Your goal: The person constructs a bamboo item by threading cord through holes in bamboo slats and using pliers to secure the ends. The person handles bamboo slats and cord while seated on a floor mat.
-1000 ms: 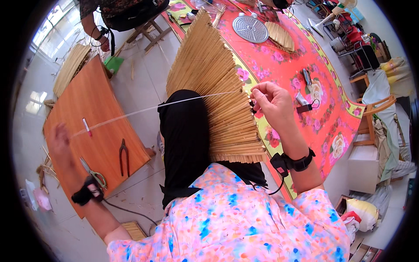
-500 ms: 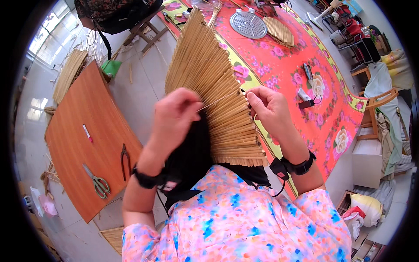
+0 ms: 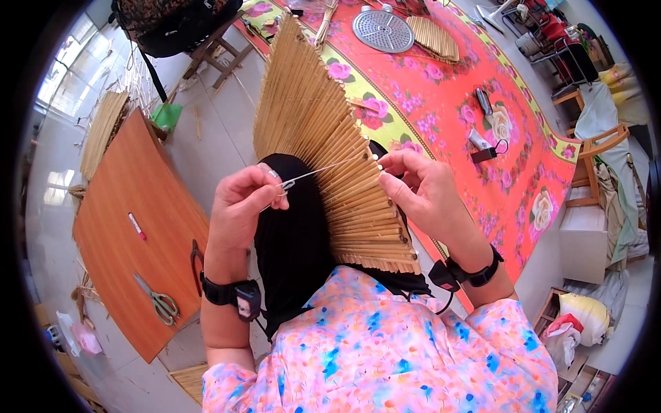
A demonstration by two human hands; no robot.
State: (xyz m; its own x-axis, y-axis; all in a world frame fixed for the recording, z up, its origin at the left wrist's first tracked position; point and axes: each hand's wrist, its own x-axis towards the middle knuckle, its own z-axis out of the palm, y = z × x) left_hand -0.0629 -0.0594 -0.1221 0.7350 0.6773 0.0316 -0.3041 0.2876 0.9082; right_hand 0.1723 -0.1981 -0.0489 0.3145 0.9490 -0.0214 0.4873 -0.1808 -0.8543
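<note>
The reed fan (image 3: 306, 103) spans our lap (image 3: 292, 227); our left hand (image 3: 239, 201) pinches thread (image 3: 323, 168), the hold of our right hand (image 3: 423, 184) we cannot tell. Our left forearm (image 3: 227, 327) partly hides the right edge of the board (image 3: 131, 193), where pliers (image 3: 196, 261) lie near scissors (image 3: 158, 301).

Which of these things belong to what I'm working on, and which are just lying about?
Likely the job:
- tan, fan-shaped panel of stalks
- thin white thread

Apparently lying about:
- white-and-red marker pen
- round grey perforated disc
</note>
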